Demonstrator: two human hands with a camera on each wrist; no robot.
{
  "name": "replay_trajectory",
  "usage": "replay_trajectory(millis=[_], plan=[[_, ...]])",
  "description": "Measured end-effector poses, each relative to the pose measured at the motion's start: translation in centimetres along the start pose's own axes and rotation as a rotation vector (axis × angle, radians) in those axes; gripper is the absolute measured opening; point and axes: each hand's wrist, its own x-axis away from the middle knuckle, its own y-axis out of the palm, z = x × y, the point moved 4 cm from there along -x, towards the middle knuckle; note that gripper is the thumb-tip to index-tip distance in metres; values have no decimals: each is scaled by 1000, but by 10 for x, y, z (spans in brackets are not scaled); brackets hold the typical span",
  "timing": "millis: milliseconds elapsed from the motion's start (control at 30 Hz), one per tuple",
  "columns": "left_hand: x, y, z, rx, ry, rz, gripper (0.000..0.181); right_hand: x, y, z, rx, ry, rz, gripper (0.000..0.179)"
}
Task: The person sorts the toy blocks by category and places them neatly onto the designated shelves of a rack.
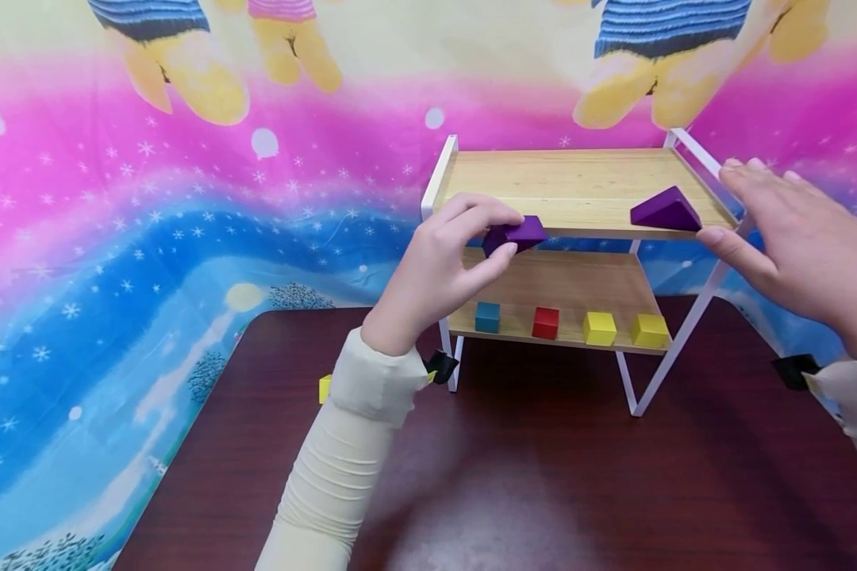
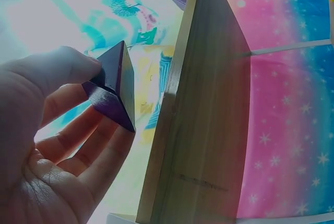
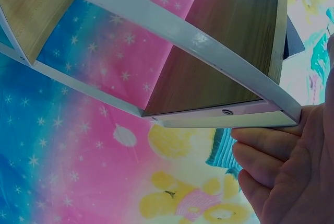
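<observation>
My left hand pinches a purple triangular block between thumb and fingers, at the front left edge of the shelf rack's top board. In the left wrist view this held block stands a little apart from the board's edge. A second purple triangular block lies at the top board's front right corner. Beside it, my right hand has its fingers straight, with the thumb tip close to that block. The right wrist view shows these fingers against the white side frame.
On the lower board sit a blue cube, a red cube and two yellow cubes. Another yellow piece lies on the dark table, partly behind the left sleeve. A patterned cloth hangs behind.
</observation>
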Motion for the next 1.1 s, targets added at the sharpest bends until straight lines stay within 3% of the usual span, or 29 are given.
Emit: replay_trajectory(millis=[433, 900, 1100], plan=[[-17, -7, 0, 42, -49, -45, 31, -2, -2, -1, -12, -11, -11, 77], [-33, 0, -2, -33, -32, -90, 30, -1, -1, 2, -20, -9, -24, 77], [-39, 5, -3, -61, -61, -117, 32, -1, -2, 2, -18, -5, -27, 77]])
